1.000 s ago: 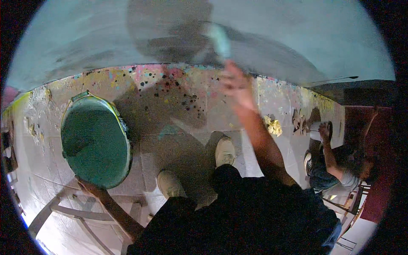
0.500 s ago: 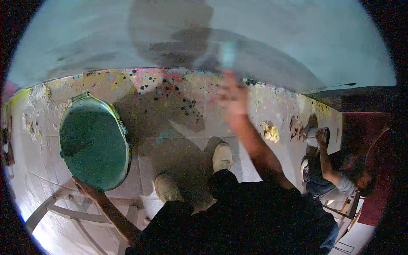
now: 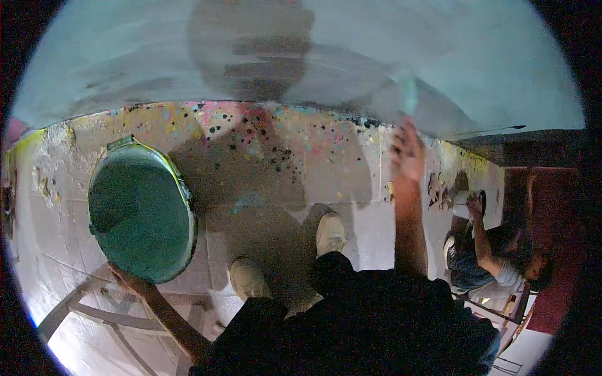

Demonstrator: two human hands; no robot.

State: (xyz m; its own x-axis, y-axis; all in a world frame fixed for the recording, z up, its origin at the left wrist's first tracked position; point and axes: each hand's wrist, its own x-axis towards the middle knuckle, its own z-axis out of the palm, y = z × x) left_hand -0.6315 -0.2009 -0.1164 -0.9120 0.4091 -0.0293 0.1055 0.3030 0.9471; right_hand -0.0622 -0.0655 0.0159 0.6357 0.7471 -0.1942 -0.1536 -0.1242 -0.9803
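At the left, my left hand (image 3: 128, 279) grips the near edge of a round bucket (image 3: 194, 229) with dark green paint in it; part of the fingers is hidden behind it. Raised at the right of centre, my right hand (image 3: 409, 150) is closed round a paintbrush (image 3: 407, 91), both smeared by motion. The brush's pale teal end lies over the lower part of a light blue wall (image 3: 389, 37), which has streaky brush marks. Whether the bristles touch the wall I cannot tell.
Paint spots in several colours cover the floor (image 3: 326, 141) along the wall's foot. My light shoes (image 3: 329, 233) stand below. A wooden chair-like frame (image 3: 116, 316) is at the lower left. On the right another person (image 3: 495, 250) crouches, holding a white container (image 3: 461, 203).
My right hand has swept to the right along the wall with the paintbrush. The left hand and the bucket stay nearly where they were.
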